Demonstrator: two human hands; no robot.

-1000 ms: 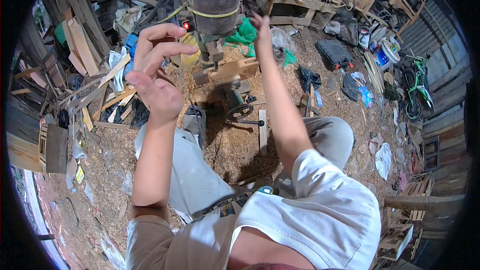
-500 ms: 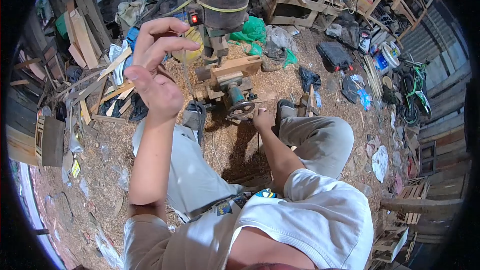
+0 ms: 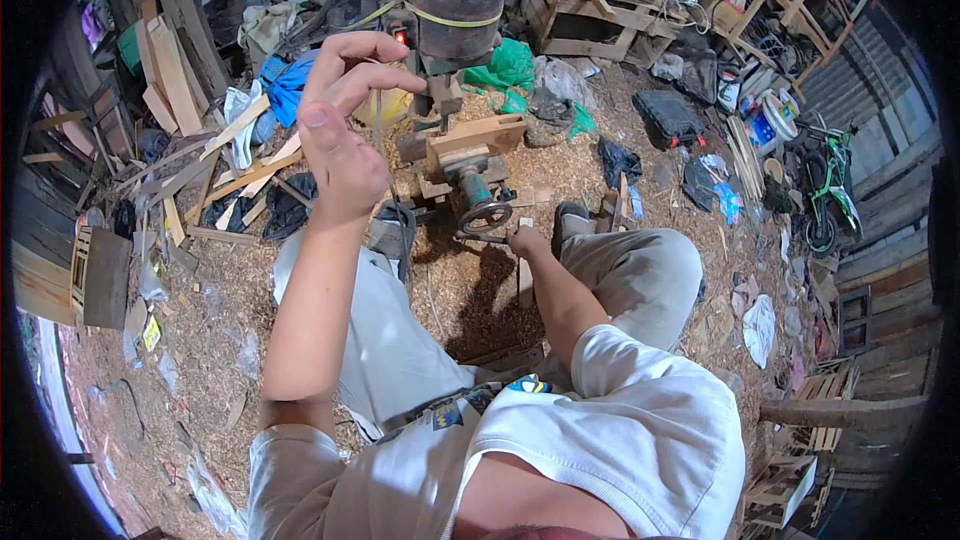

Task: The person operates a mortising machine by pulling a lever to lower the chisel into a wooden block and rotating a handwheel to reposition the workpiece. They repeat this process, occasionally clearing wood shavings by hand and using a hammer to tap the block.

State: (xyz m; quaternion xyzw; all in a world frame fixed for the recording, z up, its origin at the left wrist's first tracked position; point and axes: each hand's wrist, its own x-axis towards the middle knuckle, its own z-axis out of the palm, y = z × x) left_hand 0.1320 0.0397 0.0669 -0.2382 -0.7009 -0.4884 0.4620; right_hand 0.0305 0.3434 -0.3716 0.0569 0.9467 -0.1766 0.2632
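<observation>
My left hand (image 3: 345, 145) is raised on the left of a dark upright machine (image 3: 455, 15), its thumb and curved fingers apart. The fingertips reach toward the machine's lower head (image 3: 440, 95); I see nothing held in them. Below that head, a wooden block (image 3: 480, 137) rests on a vise-like carriage. A teal housing with a round handwheel (image 3: 487, 217) sticks out toward me. Low beside the wheel, my right hand (image 3: 522, 238) is closed around the end of a thin handle (image 3: 485, 238). A small red light (image 3: 400, 37) glows on the machine.
Wood shavings cover the floor (image 3: 440, 300) around my feet. Loose wood strips (image 3: 245, 180) and a blue bag (image 3: 285, 90) lie at left. Behind stand a green bag (image 3: 510, 62) and a wooden crate (image 3: 590, 15). A black case (image 3: 668, 115) and a green bike (image 3: 828, 185) are at right.
My left hand has shifted right, nearer the machine's lower head, and now overlaps the area beside the red light. My right hand stays low by the handwheel. The view has shifted slightly.
</observation>
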